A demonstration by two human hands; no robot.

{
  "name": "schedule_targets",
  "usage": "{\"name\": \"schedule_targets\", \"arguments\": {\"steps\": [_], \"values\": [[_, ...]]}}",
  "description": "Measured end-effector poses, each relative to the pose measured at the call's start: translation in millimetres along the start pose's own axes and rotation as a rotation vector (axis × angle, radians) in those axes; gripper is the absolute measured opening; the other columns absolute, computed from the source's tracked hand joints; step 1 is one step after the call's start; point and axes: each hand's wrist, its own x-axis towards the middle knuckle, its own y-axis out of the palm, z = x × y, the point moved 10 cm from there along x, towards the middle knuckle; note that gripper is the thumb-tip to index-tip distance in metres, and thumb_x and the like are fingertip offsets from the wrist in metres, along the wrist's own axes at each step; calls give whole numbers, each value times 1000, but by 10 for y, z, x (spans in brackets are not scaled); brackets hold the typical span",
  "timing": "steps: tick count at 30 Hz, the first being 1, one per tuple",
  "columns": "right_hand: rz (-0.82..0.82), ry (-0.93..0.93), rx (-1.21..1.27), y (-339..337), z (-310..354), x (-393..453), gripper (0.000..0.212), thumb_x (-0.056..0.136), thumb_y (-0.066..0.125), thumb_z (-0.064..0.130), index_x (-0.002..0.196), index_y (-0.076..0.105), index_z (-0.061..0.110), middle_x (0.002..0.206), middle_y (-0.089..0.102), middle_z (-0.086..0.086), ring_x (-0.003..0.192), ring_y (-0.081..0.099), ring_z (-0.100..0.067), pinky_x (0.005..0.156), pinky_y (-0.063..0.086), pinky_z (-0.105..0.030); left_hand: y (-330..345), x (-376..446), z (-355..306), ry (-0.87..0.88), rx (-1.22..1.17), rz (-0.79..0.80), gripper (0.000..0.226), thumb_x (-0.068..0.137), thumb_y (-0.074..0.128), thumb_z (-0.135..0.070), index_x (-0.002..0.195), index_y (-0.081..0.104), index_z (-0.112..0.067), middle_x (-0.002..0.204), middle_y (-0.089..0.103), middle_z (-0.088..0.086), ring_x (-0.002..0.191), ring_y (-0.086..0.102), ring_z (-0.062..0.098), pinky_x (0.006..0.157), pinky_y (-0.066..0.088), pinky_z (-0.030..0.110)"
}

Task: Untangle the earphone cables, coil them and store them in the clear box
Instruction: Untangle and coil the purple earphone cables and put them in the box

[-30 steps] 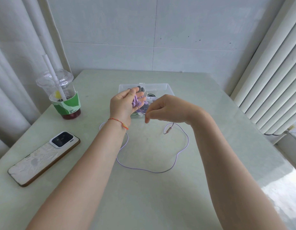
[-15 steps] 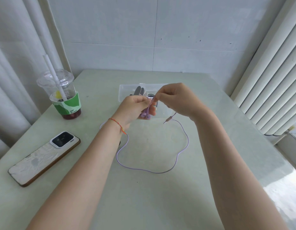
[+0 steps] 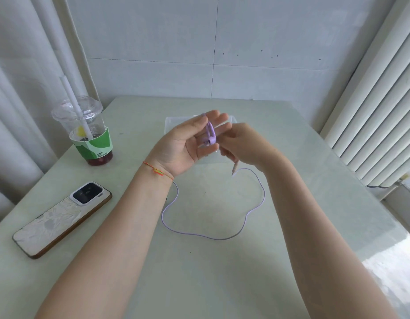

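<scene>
My left hand [image 3: 181,148] is raised palm toward me over the table's middle, and the purple earbuds [image 3: 209,135] lie against its fingers with the thumb just below them. My right hand [image 3: 245,146] is curled beside it and pinches the purple cable close to the earbuds. The cable's plug [image 3: 234,169] dangles under my right hand. The rest of the purple cable [image 3: 245,223] lies in one wide loop on the table. The clear box [image 3: 175,125] stands right behind my hands, mostly hidden by them.
A plastic cup with a straw and a green sleeve [image 3: 89,134] stands at the back left. A phone [image 3: 61,217] lies face down on the left. The pale green table [image 3: 222,272] meets a tiled wall behind and blinds on the right.
My left hand has turned palm toward me and lifted the earbuds. My right hand has dropped from above the earbuds to their right side. The loop on the table has barely shifted.
</scene>
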Motion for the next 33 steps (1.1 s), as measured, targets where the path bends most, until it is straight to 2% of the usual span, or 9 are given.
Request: {"name": "schedule_targets", "arguments": {"steps": [3, 6, 8, 14, 16, 20, 24, 29, 33], "values": [[193, 33, -60, 228, -7, -55, 29, 95, 49, 22, 71, 64, 18, 62, 60, -3, 47, 49, -16, 48, 42, -21, -162, 36, -27, 30, 5, -106, 22, 99, 46, -16, 106, 66, -12, 118, 69, 6, 107, 67, 21, 60, 57, 24], [270, 61, -88, 303, -27, -73, 24, 95, 49, 23, 94, 72, 16, 60, 59, -1, 49, 52, -19, 50, 44, -23, -323, 64, -74, 80, 83, -170, 23, 101, 44, -15, 113, 64, -12, 120, 68, 3, 118, 61, 20, 72, 60, 30], [283, 70, -102, 315, -31, -84, 25, 95, 49, 22, 97, 72, 15, 60, 57, -1, 49, 48, -19, 48, 41, -23, -411, 68, -103, 106, 146, -219, 23, 101, 45, -14, 116, 63, -11, 122, 67, 4, 118, 61, 20, 77, 59, 33], [227, 12, -197, 270, 96, -98, 25, 95, 49, 26, 87, 72, 21, 59, 51, 0, 51, 40, -15, 52, 33, -25, -513, 33, -101, 129, 378, -371, 27, 99, 51, -13, 123, 63, -7, 120, 67, 7, 108, 67, 19, 55, 56, 24], [206, 3, -226, 246, 115, -90, 25, 95, 50, 28, 86, 72, 20, 59, 51, 1, 46, 38, -10, 49, 31, -23, -526, 33, -90, 129, 433, -393, 26, 98, 53, -13, 121, 64, -5, 113, 70, 7, 98, 69, 16, 55, 56, 25], [97, -16, -233, 105, 114, -39, 19, 91, 59, 28, 85, 71, 15, 61, 50, 4, 47, 40, -5, 46, 31, -18, -556, 36, -56, 69, 666, -420, 15, 95, 56, -11, 97, 71, -15, 71, 66, -2, 60, 61, 10, 58, 53, 27], [-63, -63, -206, -131, 127, -8, 10, 88, 65, 25, 84, 71, 19, 58, 44, 10, 48, 39, -2, 44, 27, -11, -482, 37, 80, -93, 713, -319, 22, 96, 55, -19, 78, 68, -18, 69, 62, 4, 64, 55, 18, 49, 46, 22], [-142, -90, -96, -275, 114, 0, 9, 87, 64, 13, 91, 72, 13, 77, 66, 3, 65, 53, -2, 60, 40, -15, -294, 10, 273, -256, 624, -84, 33, 98, 48, -33, 74, 63, -17, 67, 53, 0, 58, 52, 13, 43, 34, 20], [-138, -110, -42, -287, 134, 1, 7, 89, 63, 12, 92, 70, 12, 71, 60, 12, 55, 49, 9, 58, 39, -9, -188, -30, 285, -256, 539, 25, 28, 100, 43, -26, 82, 60, -13, 67, 61, 1, 62, 63, 17, 46, 46, 23]]}}
